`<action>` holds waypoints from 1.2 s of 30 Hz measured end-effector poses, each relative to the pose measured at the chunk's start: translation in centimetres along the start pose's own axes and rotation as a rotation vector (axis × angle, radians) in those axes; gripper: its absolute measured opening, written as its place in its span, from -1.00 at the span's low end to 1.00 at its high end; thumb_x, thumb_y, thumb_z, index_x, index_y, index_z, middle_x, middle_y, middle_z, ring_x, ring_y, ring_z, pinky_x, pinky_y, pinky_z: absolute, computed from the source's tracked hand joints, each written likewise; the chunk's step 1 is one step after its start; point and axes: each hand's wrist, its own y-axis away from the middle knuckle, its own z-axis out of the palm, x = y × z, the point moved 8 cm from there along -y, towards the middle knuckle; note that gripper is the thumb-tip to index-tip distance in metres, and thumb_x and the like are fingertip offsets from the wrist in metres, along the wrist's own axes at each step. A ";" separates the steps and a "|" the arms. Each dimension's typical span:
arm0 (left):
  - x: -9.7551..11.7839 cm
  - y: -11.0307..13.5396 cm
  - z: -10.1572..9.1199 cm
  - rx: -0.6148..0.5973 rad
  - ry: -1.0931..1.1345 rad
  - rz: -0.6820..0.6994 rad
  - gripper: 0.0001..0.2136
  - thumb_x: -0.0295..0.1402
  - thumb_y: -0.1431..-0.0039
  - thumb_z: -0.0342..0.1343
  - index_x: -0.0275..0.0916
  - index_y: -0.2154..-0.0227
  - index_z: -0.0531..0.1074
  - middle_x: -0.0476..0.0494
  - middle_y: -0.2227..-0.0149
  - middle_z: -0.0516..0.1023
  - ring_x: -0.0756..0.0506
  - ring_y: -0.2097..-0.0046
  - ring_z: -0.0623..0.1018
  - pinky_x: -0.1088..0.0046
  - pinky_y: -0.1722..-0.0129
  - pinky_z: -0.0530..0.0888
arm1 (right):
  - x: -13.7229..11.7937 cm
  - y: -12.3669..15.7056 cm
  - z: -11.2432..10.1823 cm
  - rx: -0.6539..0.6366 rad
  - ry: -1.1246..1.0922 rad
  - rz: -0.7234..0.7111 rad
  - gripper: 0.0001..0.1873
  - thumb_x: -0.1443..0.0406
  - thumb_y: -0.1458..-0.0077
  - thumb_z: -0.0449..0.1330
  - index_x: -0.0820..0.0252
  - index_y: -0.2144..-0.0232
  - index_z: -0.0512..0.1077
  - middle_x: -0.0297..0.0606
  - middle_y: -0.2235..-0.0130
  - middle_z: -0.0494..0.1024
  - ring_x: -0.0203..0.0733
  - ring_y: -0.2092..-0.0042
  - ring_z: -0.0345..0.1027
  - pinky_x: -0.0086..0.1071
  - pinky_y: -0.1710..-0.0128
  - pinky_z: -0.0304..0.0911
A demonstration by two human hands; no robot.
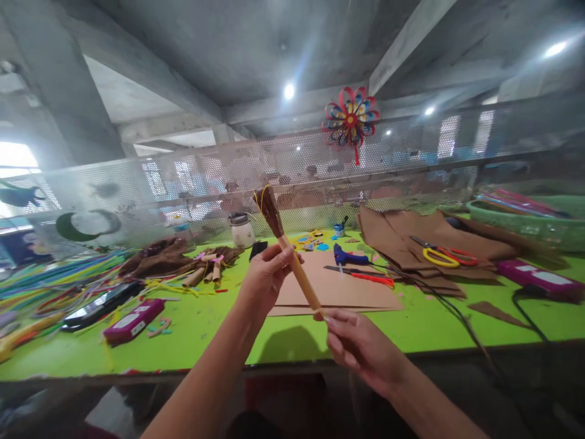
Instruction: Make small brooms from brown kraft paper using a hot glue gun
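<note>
A small handmade broom (pixel 305 283) with a tan, paper-like handle and dark brown bristles tilts up to the left above the table. Thin yellow cord loops at its bristle end. My left hand (pixel 270 274) is closed around the handle just below the bristles. At the handle's lower end, the fingertips of my right hand (pixel 354 341) pinch it; part of the grip is hidden. Beneath and behind the broom lie flat sheets of brown card (pixel 338 292). On them rest a blue glue gun (pixel 350 256) and red-handled scissors (pixel 365 275).
Brown paper (pixel 397 238) is piled at right, with yellow-handled scissors (pixel 441 257) on it. Cables trail off the front edge. A purple box (pixel 134 320), a phone (pixel 103 305) and coloured strips (pixel 64 277) lie at left. A white jar (pixel 242 231) stands behind.
</note>
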 end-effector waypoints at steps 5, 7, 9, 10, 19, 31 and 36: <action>-2.0 -0.7 -2.0 0.014 -0.047 -0.075 -0.78 -0.37 0.18 0.39 -0.38 0.46 0.54 -0.11 0.49 0.53 -0.01 0.40 0.51 0.45 0.27 0.46 | -1.0 2.5 -3.4 0.113 0.123 -0.029 -0.58 0.09 -0.03 0.28 0.32 0.19 0.43 -0.49 0.72 0.30 -0.55 0.74 -0.11 -0.55 0.70 -0.30; -2.7 -0.8 -2.3 -0.006 -0.061 -0.099 -0.76 -0.35 0.18 0.39 -0.40 0.44 0.54 -0.12 0.49 0.52 -0.02 0.40 0.51 0.45 0.27 0.46 | -1.5 3.5 -5.3 0.182 0.176 -0.026 -0.55 0.06 -0.01 0.28 0.28 0.16 0.44 -0.44 0.70 0.36 -0.52 0.74 -0.05 -0.55 0.70 -0.25; -3.1 -0.7 -2.4 -0.026 -0.067 -0.113 -0.75 -0.35 0.18 0.39 -0.40 0.43 0.54 -0.12 0.49 0.51 -0.02 0.40 0.51 0.46 0.28 0.45 | -2.4 4.2 -7.4 0.256 0.258 -0.023 -0.53 0.02 0.04 0.29 0.22 0.17 0.48 -0.33 0.61 0.46 -0.41 0.68 0.16 -0.53 0.69 -0.07; -3.3 -0.6 -2.4 -0.034 -0.075 -0.122 -0.75 -0.35 0.18 0.39 -0.40 0.44 0.54 -0.12 0.49 0.51 -0.01 0.41 0.51 0.47 0.28 0.45 | -3.3 4.5 -8.5 0.309 0.335 -0.056 -0.55 0.01 0.06 0.30 0.21 0.21 0.51 -0.25 0.53 0.52 -0.31 0.59 0.30 -0.48 0.64 0.07; -5.0 0.2 -0.2 -0.109 -0.189 -0.209 -0.77 -0.31 0.14 0.37 -0.38 0.46 0.54 -0.14 0.48 0.53 -0.03 0.40 0.51 0.43 0.24 0.46 | -11.7 2.0 -6.5 0.342 0.939 -0.441 -0.65 0.10 -0.01 0.25 0.13 0.18 0.55 -0.08 -0.01 0.49 0.10 -0.07 0.29 -0.06 -0.05 0.20; -5.4 6.2 2.5 -0.400 -0.071 -0.378 -0.75 -0.26 0.02 0.30 -0.37 0.37 0.50 -0.14 0.46 0.50 -0.01 0.43 0.50 0.48 0.34 0.44 | -8.6 -6.7 -0.9 -0.302 0.693 -0.153 -0.61 0.06 -0.03 0.22 0.30 0.53 0.46 -0.33 0.59 0.43 -0.41 0.60 0.22 -0.49 0.61 0.12; -6.6 8.4 1.7 -0.454 -0.142 -0.454 -0.75 -0.21 -0.05 0.24 -0.33 0.39 0.42 -0.08 0.49 0.47 0.00 0.47 0.51 0.51 0.41 0.40 | -16.0 -7.5 -0.7 -0.100 0.953 -0.335 -0.75 0.17 -0.02 0.21 0.24 0.54 0.49 -0.34 0.60 0.43 -0.37 0.57 0.24 -0.46 0.59 0.13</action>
